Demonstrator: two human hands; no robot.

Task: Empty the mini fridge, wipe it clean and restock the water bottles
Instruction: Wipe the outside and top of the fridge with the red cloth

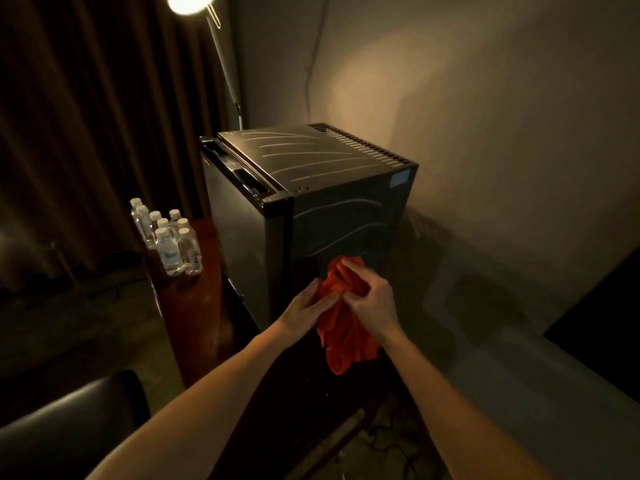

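Task status: the water bottles stand outside the mini fridge, grouped upright with caps up on the wooden table at the left centre of the frame, just beside the fridge's door side. This indicates that the emptying step is complete. The fridge door appears closed, though the dim light makes the seam hard to read. Curved wipe streaks show on the top panel and on the side panel facing the camera, so the exterior is judged at least partly wiped. The interior is not visible, and its condition cannot be determined. Restocking is not yet done.

Hand state: both hands work the red cloth in the lower centre of the frame, in front of the fridge's side panel. The right hand grips the bunched upper part of the cloth with curled fingers. The left hand holds the cloth from the left, fingers pressed into the folds. The rest of the cloth hangs free below both hands. The hands are judged to be regathering or refolding the cloth.

Orientation: the fridge stands upright, long axis vertical, at the centre of the frame. Its door faces the left of the frame, toward the bottles; the vented rear edge faces the wall at the upper right. A lit floor lamp stands at the top left, beside a dark curtain.
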